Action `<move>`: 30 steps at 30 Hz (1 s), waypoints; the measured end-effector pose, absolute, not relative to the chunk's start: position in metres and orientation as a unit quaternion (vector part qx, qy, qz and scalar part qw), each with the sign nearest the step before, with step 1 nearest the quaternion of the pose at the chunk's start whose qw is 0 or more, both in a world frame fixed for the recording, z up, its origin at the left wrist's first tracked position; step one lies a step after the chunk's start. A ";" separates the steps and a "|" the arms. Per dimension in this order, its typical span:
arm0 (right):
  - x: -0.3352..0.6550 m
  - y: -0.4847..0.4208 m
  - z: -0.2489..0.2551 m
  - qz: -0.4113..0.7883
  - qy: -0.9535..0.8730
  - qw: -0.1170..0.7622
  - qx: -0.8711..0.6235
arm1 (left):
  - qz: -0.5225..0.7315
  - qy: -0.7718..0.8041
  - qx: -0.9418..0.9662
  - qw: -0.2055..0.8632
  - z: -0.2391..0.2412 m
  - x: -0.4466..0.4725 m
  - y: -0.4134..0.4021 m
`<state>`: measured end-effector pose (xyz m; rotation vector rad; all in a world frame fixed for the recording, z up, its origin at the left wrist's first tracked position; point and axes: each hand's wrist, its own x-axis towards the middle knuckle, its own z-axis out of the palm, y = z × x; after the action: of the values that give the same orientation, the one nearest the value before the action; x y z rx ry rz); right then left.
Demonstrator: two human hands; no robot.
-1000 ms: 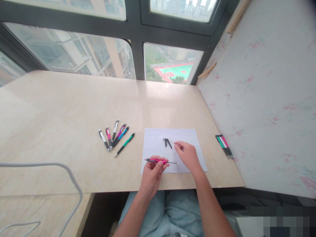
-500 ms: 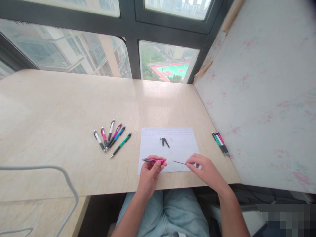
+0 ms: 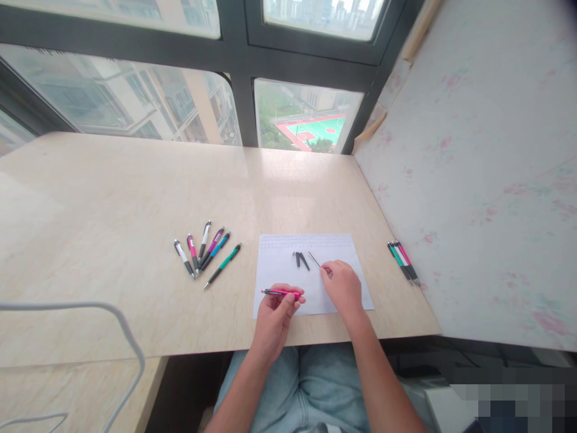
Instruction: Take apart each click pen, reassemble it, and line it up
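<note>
My left hand (image 3: pixel 276 313) is closed on a pink pen barrel (image 3: pixel 280 293), held level over the near edge of a white sheet of paper (image 3: pixel 279 264). My right hand (image 3: pixel 342 285) pinches a thin dark refill (image 3: pixel 314 259) whose far tip rests on the paper. Beside that tip lie two small dark pen parts (image 3: pixel 301 260). The wooden desk (image 3: pixel 112 198) carries all of it.
Several coloured pens (image 3: pixel 205 249) are fanned out on the desk left of the paper. Three more pens (image 3: pixel 403 261) lie at the right edge against a pale floral wall panel (image 3: pixel 473 168). A white wire frame (image 3: pixel 108 325) stands at the lower left. Windows run behind.
My right hand pulled the thin refill out of the pink barrel to the right, then carried it up the paper beside the two dark parts. My left hand stayed put.
</note>
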<state>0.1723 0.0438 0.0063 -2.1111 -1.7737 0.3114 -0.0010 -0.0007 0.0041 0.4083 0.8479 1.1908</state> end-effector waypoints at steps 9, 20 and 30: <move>0.160 0.044 0.006 0.156 -0.637 0.242 -0.715 | 0.537 0.387 0.188 0.726 0.006 -0.001 -0.001; 0.138 -0.009 0.018 0.629 -0.346 0.448 -0.533 | 0.536 0.423 0.289 0.671 -0.006 0.002 -0.004; 0.139 -0.015 0.016 0.685 -0.232 0.487 -0.490 | 0.531 0.494 0.380 0.574 0.018 0.010 -0.009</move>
<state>0.1393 -0.0146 0.0159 -1.1919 -0.5632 1.6666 0.0098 -0.0086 0.0183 0.8914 1.1577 1.2440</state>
